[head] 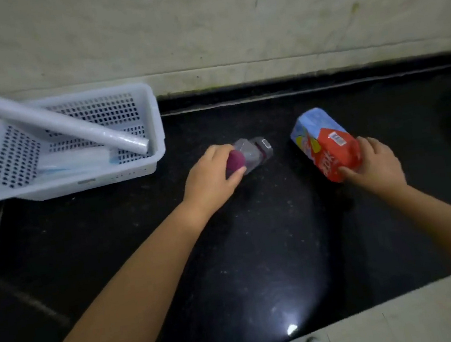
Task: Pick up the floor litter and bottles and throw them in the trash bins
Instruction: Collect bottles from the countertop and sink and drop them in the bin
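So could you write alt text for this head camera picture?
A person's left hand grips a small purple-capped bottle and the right hand a red-and-blue carton on a dark floor, beside a white basket.

Purple-capped clear bottle [250, 153], red-and-blue carton [323, 141], white perforated basket [67, 144], black speckled floor [255, 238].

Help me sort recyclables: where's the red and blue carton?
Head view, right of centre: the red and blue carton sits in the right hand's grip, right of the purple-capped bottle.

Open black floor [269, 236] is left between and before the bottle [253, 153] and carton [323, 141], while passage is blocked leftward by the basket [144, 163] and behind by the wall [229, 28].
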Tool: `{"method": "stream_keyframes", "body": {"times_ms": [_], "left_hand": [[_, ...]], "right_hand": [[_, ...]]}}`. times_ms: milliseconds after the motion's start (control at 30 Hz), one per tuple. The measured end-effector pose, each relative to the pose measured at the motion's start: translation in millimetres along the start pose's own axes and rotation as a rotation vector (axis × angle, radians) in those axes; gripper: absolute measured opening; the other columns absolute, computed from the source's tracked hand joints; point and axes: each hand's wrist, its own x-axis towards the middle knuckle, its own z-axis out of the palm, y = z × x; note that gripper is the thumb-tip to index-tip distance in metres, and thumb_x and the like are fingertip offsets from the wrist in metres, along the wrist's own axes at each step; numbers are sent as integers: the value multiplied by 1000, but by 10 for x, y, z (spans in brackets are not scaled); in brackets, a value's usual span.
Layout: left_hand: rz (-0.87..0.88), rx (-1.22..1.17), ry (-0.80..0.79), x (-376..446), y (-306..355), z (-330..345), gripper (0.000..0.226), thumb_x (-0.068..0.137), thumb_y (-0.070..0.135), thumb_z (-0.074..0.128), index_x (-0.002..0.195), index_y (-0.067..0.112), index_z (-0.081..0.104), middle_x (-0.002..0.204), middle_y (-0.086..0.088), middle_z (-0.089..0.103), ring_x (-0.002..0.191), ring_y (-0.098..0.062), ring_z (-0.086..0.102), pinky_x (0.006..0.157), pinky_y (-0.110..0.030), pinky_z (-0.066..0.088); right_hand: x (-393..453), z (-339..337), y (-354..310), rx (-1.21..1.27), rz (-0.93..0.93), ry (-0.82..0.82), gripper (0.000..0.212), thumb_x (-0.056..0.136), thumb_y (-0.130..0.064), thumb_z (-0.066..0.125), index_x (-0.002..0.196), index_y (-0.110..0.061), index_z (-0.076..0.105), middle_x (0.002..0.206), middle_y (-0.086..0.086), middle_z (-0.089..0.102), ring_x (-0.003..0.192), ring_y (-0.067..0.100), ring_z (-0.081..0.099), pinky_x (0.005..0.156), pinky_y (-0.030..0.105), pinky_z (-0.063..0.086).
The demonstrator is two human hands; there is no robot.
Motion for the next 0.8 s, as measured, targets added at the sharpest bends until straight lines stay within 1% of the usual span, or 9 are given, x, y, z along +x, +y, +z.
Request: {"method": "stream_keyframes", "body": {"times_ms": [33,100,233,300,400,500,600,733,800], "left_hand": [[53,-7,5,104,120,56,41,89,24,63,125,8,53,125,-10,55,110,-27,57,91,-35,47],[136,20,2,262,371,183,41,87,23,65,123,5,56,121,-14,58,109,-30,57,89,-36,47],[305,71,-1,433,784,431,34,72,15,76,100,-3,67,95,-22,69,86,-38,68,67,-40,56],[335,77,-19,488,1017,512,31,73,17,74,97,-1,67,94,-20,69,87,-37,67,68,-39,55],[381,111,-61,517,1497,674,31,82,22,69,107,5,64,107,-14,66,102,-32,61,79,-38,50],[480,165,-134,473,2127,972,34,85,27,63,113,8,60,114,-11,63,109,-28,57,84,-37,47],[595,184,-189,262,2913,1378,32,85,28,62,111,9,58,111,-10,62,106,-28,57,80,-37,47],[773,162,-267,-289,4116,1981,33,86,27,61,114,10,57,108,-13,58,102,-31,56,77,-38,47],[850,136,-328,-638,4742,2301,35,87,27,61,118,13,56,108,-13,56,100,-30,56,78,-36,48]], "right_hand": [[-19,11,104,60,89,-62,82,80,-30,68,144,-4,24,147,26,34,133,43,36,108,49,35],[-71,83,231,224,212,-139,82,81,-22,69,144,-4,19,142,27,42,128,42,43,104,44,39],[-207,224,271,458,275,-17,50,84,-9,63,128,2,44,126,27,58,116,38,55,95,37,44],[-250,178,321,542,291,48,45,84,-11,62,124,2,47,124,25,60,114,37,56,93,37,44],[-352,-67,628,601,261,119,42,84,-16,63,120,0,48,119,23,62,110,35,58,89,37,45],[-559,-469,1203,639,256,246,34,83,-16,66,110,1,54,109,23,65,102,35,59,84,36,46],[-921,-862,1957,613,326,404,26,79,-15,68,97,2,60,98,23,66,94,34,58,71,33,37],[-1684,-1349,3153,545,459,574,21,75,-15,71,84,2,62,89,22,65,87,34,57,73,38,39],[-2187,-1541,3765,502,548,654,21,74,-16,71,73,-4,54,82,18,59,79,29,52,65,32,28]]}}
